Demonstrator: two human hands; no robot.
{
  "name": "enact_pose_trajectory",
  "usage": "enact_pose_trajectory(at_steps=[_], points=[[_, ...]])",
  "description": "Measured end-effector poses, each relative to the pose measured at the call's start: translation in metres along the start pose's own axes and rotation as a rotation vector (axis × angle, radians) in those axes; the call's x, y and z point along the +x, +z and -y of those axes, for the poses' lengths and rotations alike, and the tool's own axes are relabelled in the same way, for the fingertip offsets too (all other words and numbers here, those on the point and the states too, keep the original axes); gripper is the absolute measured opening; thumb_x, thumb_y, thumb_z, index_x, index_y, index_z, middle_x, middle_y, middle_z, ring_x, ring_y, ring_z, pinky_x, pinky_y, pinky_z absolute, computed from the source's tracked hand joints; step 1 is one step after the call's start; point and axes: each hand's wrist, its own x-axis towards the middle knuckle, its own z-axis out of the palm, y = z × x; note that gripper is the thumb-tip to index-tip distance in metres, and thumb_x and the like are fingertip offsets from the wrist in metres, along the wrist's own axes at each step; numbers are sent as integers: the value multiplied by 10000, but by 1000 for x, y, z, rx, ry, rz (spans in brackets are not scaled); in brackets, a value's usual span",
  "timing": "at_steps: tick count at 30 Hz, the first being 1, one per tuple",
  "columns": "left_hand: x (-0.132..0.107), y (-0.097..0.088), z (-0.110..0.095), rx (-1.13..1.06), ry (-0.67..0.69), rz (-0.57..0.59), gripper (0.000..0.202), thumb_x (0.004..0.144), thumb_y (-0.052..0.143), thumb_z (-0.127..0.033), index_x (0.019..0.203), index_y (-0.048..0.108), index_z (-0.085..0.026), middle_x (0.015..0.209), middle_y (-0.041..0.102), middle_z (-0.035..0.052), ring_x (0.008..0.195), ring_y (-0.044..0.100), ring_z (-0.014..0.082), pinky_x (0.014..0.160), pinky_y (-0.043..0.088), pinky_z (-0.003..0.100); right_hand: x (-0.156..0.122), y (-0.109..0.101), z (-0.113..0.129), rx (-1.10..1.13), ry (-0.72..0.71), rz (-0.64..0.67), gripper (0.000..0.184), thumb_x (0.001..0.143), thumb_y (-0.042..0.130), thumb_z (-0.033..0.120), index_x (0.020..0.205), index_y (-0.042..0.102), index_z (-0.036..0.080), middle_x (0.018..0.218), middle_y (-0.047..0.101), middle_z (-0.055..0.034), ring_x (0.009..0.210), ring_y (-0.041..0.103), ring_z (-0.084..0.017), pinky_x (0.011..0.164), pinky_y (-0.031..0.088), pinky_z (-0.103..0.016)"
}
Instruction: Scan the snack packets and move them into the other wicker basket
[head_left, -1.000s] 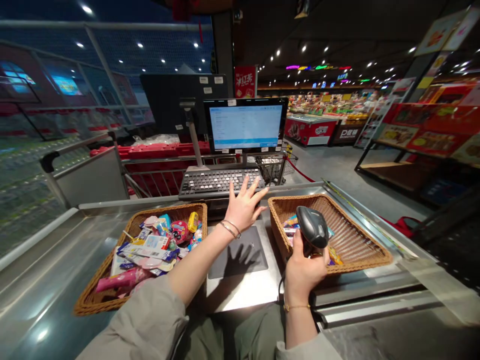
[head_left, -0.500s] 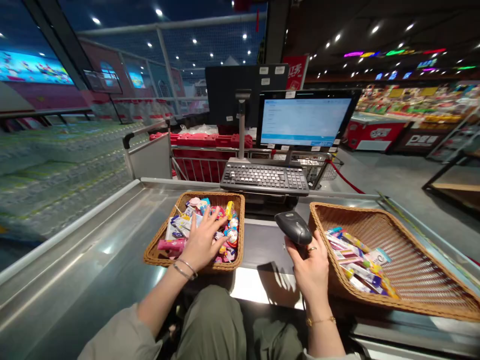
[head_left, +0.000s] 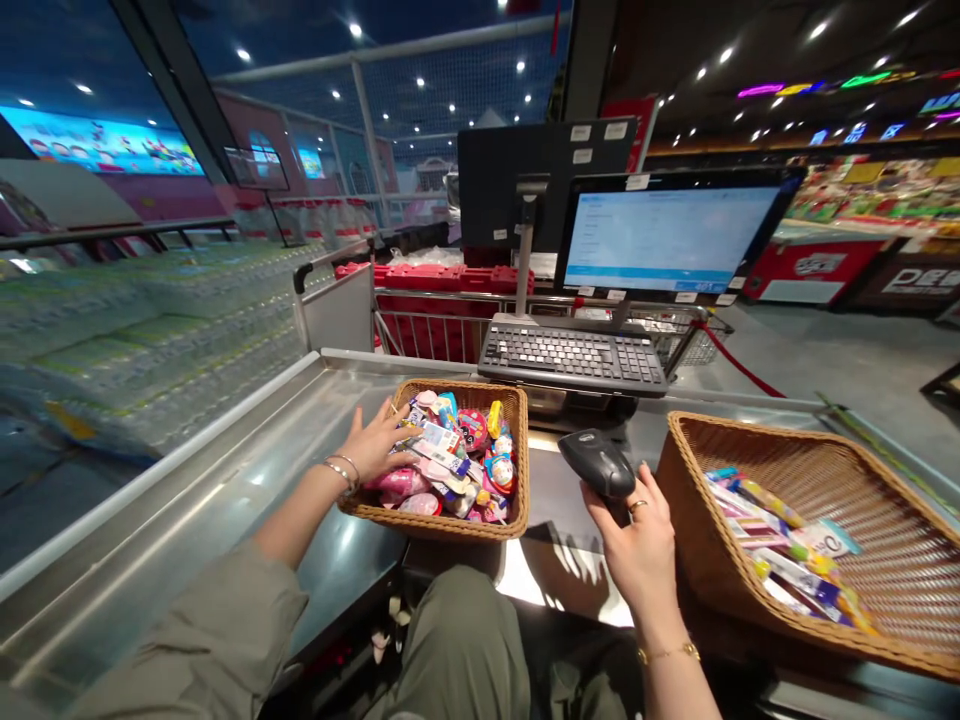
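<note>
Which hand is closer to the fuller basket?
Left. The left hand is over the left edge of the fuller basket; the right hand, holding a scanner, is to the basket's right.

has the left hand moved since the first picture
Yes. Judged against the keyboard, the left hand has moved left and closer in, from over it to the left side of the left basket.

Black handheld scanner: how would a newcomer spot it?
Find the silver metal counter below the lit black monitor. Left of its rightmost brown wicker basket, the right hand holds the black handheld scanner. Its smooth, rounded head sets it apart from the flat black keyboard behind.
</note>
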Motion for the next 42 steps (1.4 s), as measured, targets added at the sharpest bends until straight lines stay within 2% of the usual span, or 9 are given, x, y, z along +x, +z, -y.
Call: enact_pose_trajectory(at_steps=[9, 14, 18, 26, 30, 35, 38, 42], points=[[17, 5, 5, -42, 37, 23, 384, 842, 631, -480, 1206, 652, -357, 1578, 334, 80, 1486, 108, 419, 1048, 21, 803, -6, 10, 9, 15, -23, 56, 486, 804, 577, 636, 1013, 708, 216, 1205, 681, -102, 1374, 406, -334, 1109, 323, -569], [28, 0, 5, -50, 57, 100, 374, 800, 675, -505, 1130, 662, -328, 1598, 284, 85, 1483, 81, 433, 1026, 17, 814, -9, 17, 18, 20, -52, 104, 448, 828, 573, 593, 1047, 699, 224, 1231, 668, -96, 1397, 378, -321, 1113, 309, -571], [37, -5, 3, -59, 85, 139, 321, 744, 734, -476, 991, 680, -277, 1582, 325, 81, 1482, 99, 433, 1030, 25, 809, -10, 19, 23, 16, -36, 124, 425, 834, 574, 578, 1029, 701, 223, 1234, 667, -93, 1406, 365, -315, 1117, 298, -570], [44, -10, 0, -113, 107, 197, 306, 728, 731, -496, 927, 686, -269, 1574, 346, 50, 1482, 126, 426, 1040, 30, 806, -9, 20, 23, 19, -10, 131, 409, 832, 577, 564, 1010, 700, 217, 1239, 661, -101, 1411, 355, -315, 1118, 291, -564], [38, -14, -1, -160, 109, 118, 296, 711, 752, -482, 873, 659, -252, 1563, 368, 35, 1490, 135, 390, 1068, 7, 778, -9, 20, 23, 22, -12, 123, 414, 829, 578, 567, 1013, 701, 217, 1234, 663, -103, 1403, 369, -318, 1110, 305, -564], [24, -22, -7, -187, 114, -39, 322, 735, 728, -523, 871, 644, -243, 1534, 418, 60, 1486, 186, 356, 1111, -18, 731, -9, 22, 20, 9, -21, 113, 435, 827, 570, 586, 1011, 703, 216, 1200, 679, -100, 1391, 387, -316, 1108, 321, -551], [18, -26, -18, -190, 108, -140, 339, 752, 714, -545, 904, 640, -252, 1526, 431, 61, 1482, 221, 330, 1136, 9, 709, -9, 24, 18, 15, -30, 97, 439, 825, 570, 593, 987, 705, 208, 1189, 684, -101, 1380, 402, -317, 1109, 328, -543], [15, -29, -44, -164, 128, -312, 266, 819, 676, -485, 930, 628, -248, 1499, 471, 63, 1471, 258, 321, 1148, 80, 703, -8, 23, 20, 29, -25, 57, 430, 822, 586, 588, 977, 705, 205, 1187, 686, -102, 1370, 421, -315, 1111, 331, -539]])
